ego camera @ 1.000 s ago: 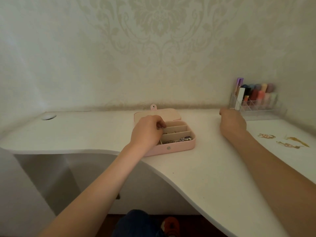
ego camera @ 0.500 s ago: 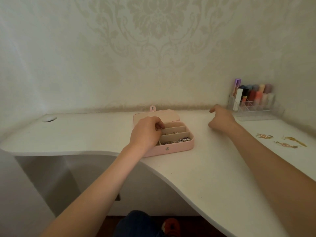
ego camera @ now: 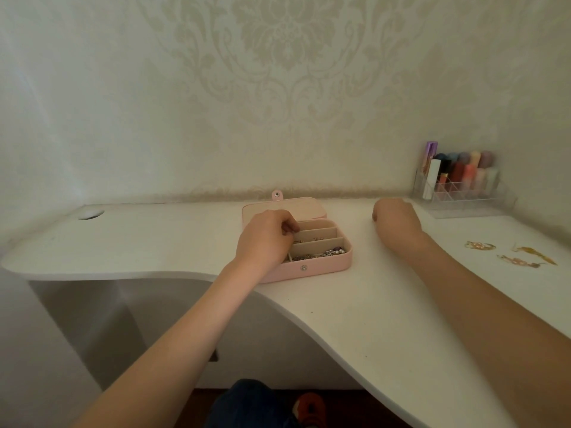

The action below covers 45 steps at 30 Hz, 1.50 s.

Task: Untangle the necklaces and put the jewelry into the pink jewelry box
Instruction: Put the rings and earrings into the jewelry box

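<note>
The pink jewelry box lies open on the white desk, its lid folded back toward the wall. Its front compartment holds a heap of chains and beads. My left hand hovers over the box's left side with fingers curled down into the middle compartments; what the fingertips hold is hidden. My right hand rests on the desk to the right of the box, fingers curled under, nothing visible in it. Three gold pieces of jewelry lie on the desk at the far right.
A clear organizer with lipsticks and small bottles stands against the wall at the back right. A round cable hole sits at the desk's back left. The desk's front edge curves inward in front of me.
My right hand swung left from the organizer with a finger extended, then drew back right and curled its fingers under. My left hand stayed over the box.
</note>
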Tool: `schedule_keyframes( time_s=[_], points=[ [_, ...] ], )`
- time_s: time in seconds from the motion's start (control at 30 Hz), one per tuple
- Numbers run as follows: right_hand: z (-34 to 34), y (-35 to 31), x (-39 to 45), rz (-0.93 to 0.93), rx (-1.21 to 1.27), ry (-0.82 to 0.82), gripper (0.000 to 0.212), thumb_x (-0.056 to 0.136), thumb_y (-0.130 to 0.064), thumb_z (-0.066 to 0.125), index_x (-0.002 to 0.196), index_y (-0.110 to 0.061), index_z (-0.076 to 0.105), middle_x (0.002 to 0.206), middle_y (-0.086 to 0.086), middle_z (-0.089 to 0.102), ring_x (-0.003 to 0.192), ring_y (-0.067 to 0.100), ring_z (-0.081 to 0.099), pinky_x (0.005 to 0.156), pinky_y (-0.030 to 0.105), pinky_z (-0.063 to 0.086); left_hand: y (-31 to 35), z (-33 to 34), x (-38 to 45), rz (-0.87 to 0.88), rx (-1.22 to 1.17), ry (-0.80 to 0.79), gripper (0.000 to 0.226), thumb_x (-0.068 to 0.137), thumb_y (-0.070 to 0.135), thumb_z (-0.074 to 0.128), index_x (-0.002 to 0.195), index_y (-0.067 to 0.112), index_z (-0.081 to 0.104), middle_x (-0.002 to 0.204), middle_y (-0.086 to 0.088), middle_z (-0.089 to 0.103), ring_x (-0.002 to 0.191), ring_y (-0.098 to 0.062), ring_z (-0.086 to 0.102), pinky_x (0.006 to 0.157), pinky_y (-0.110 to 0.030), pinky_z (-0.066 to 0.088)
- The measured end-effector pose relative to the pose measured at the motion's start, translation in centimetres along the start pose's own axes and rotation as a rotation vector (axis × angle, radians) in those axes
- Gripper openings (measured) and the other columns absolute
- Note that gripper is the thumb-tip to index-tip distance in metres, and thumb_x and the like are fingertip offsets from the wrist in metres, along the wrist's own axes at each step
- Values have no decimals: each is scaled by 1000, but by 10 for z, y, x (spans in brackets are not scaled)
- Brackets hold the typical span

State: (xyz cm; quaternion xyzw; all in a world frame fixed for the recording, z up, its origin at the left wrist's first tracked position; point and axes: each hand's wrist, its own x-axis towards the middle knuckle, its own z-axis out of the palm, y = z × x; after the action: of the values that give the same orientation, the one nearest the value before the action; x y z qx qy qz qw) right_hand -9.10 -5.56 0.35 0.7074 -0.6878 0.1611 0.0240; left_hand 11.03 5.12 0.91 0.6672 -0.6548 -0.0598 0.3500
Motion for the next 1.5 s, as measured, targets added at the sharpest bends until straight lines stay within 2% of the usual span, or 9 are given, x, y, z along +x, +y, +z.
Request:
schedule_keyframes(
  time_s=[0.1,0.27,0.37,0.53,0.7,0.83,1.03,1.3,1.5],
  points=[
    [-2,-1,-1,-31,77,-12,34,86,8,44,111,-5,63,117,16,59,107,33,56,89,34,44,0,0,0,2,-6,-1,30,78,0,47,85,21,68,81,7,58,78,-14,52,71,-30,46],
    [-20,-8,6,-45,536,5,34,75,9,55,98,-11,70,88,8,62,79,23,61,60,22,46,-4,2,2,2,-18,10,24,81,5,51,86,21,67,82,7,59,80,-15,55,75,-30,49],
    [-48,-25,2,-114,928,-42,26,77,7,61,95,-10,69,74,6,63,66,18,59,70,28,55,-4,4,1,19,-64,56,15,85,15,56,96,19,65,82,9,58,79,-13,55,78,-31,49],
    [-76,-51,-22,-264,1204,-220,25,84,9,61,103,-6,63,78,9,60,69,20,64,72,28,59,4,-1,-1,55,-311,72,29,87,23,62,116,20,62,102,8,64,95,-3,57,80,-13,44],
    [-79,-67,-36,-323,1398,-344,26,86,10,57,108,-3,61,76,6,57,69,17,62,76,30,59,7,-3,0,27,-544,-4,15,87,26,65,102,27,66,97,11,70,96,-5,64,93,-31,49],
    [-78,-73,-41,-341,1444,-406,31,86,12,55,111,-4,61,77,4,55,67,13,61,77,29,58,7,-9,0,17,-714,-45,15,90,11,60,78,18,67,87,-4,72,83,-13,65,87,-31,50],
    [-77,-70,-38,-286,1371,-387,35,85,16,48,109,-5,63,80,4,51,66,14,57,71,24,57,4,-13,1,-114,-1034,-10,16,94,7,51,80,8,58,72,-6,67,72,-15,67,73,-28,57],
    [-78,-70,-35,-65,1707,-541,38,85,13,39,96,-14,63,82,3,51,68,15,50,69,29,49,1,-11,-1,-34,-807,55,11,82,-3,66,82,8,62,78,-8,66,68,-17,68,70,-26,57],
    [-72,-70,-34,-14,1683,-516,37,85,16,42,95,-14,61,81,4,49,63,14,51,61,25,48,6,-4,-5,59,-453,38,22,75,12,67,69,32,61,77,5,65,69,-11,58,70,-27,48]
  ],
)
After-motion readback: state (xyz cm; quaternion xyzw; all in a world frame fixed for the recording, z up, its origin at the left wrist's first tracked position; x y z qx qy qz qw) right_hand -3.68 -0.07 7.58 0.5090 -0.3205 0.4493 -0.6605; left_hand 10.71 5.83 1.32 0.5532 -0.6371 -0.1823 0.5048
